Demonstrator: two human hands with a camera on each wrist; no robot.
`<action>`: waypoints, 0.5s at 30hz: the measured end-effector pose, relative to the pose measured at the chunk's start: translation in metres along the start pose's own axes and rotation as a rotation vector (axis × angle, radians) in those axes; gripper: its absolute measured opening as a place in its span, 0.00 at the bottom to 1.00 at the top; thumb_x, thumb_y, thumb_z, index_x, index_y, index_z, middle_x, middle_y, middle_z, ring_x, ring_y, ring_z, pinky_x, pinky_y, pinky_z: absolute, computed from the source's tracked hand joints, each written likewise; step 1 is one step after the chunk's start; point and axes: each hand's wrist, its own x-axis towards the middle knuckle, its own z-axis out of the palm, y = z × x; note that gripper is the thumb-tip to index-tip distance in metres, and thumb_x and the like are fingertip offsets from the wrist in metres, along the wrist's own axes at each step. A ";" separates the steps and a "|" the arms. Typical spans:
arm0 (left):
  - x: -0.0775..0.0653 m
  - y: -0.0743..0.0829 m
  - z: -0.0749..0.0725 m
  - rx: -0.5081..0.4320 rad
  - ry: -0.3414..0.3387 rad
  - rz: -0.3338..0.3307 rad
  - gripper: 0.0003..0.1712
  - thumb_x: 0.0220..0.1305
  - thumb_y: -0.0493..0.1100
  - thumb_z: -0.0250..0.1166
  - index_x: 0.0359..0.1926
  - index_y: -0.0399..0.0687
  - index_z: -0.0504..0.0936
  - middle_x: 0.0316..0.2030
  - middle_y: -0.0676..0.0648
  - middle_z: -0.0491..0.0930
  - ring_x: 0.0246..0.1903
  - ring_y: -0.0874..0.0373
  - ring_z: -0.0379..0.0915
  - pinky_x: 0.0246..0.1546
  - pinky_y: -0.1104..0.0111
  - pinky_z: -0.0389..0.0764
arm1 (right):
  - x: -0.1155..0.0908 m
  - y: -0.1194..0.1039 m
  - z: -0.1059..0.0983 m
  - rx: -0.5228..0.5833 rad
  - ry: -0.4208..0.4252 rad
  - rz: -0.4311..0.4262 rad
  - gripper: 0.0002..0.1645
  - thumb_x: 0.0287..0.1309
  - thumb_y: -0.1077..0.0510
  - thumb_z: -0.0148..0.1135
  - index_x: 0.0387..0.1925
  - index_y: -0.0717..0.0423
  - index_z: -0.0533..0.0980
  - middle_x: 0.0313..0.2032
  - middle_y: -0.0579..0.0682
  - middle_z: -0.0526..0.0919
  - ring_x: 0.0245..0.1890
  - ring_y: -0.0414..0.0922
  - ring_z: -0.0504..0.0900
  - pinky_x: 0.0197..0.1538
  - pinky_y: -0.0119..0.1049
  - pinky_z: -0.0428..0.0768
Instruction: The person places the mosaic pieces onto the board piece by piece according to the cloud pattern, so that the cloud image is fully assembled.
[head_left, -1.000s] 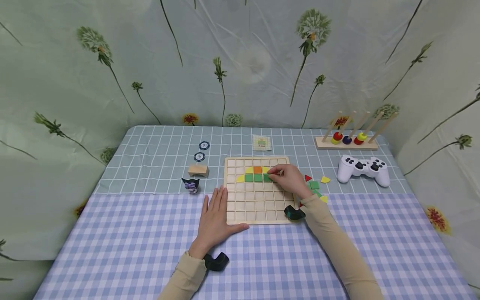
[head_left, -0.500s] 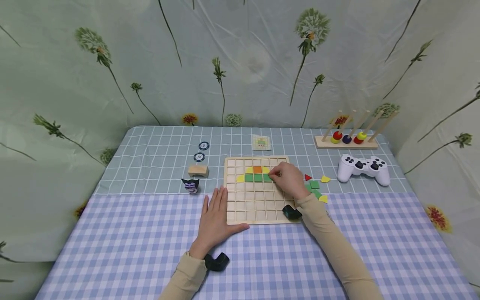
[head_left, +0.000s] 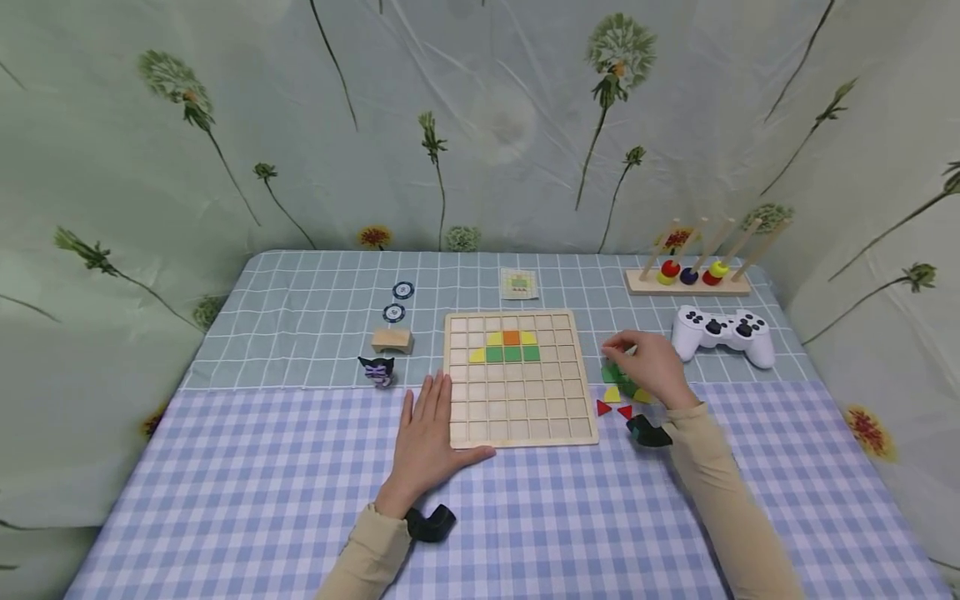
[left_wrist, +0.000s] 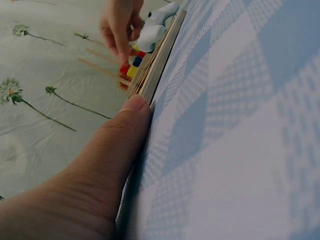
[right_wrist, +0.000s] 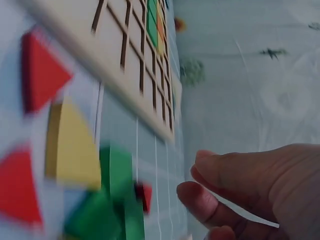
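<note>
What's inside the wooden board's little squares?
In the wooden board, an orange square sits between two yellow pieces; the nearer row has three green squares and another yellow piece. Whatever is beneath those pieces is covered.

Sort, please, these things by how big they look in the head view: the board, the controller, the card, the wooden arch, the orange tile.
1. Board
2. Controller
3. Card and wooden arch: they look nearly alike, so not ranked against each other
4. Orange tile
</note>
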 end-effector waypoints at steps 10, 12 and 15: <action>0.001 -0.001 0.000 0.001 0.000 -0.008 0.73 0.41 0.82 0.58 0.73 0.35 0.45 0.72 0.39 0.45 0.71 0.47 0.34 0.68 0.52 0.34 | -0.020 0.030 -0.018 -0.081 -0.022 0.142 0.14 0.59 0.57 0.62 0.43 0.62 0.80 0.33 0.57 0.82 0.30 0.51 0.75 0.29 0.38 0.69; 0.001 -0.001 0.001 0.002 0.000 -0.008 0.74 0.41 0.82 0.58 0.73 0.35 0.44 0.72 0.39 0.45 0.71 0.47 0.34 0.68 0.52 0.34 | -0.021 0.033 -0.017 -0.103 -0.018 0.163 0.16 0.60 0.56 0.62 0.46 0.63 0.79 0.35 0.59 0.81 0.29 0.51 0.74 0.28 0.38 0.68; 0.001 0.000 0.002 -0.002 0.005 -0.001 0.74 0.41 0.82 0.58 0.73 0.34 0.45 0.72 0.39 0.45 0.71 0.46 0.35 0.68 0.52 0.34 | -0.021 0.036 -0.016 -0.136 0.008 0.195 0.19 0.61 0.55 0.61 0.48 0.66 0.78 0.33 0.60 0.81 0.27 0.51 0.74 0.28 0.38 0.69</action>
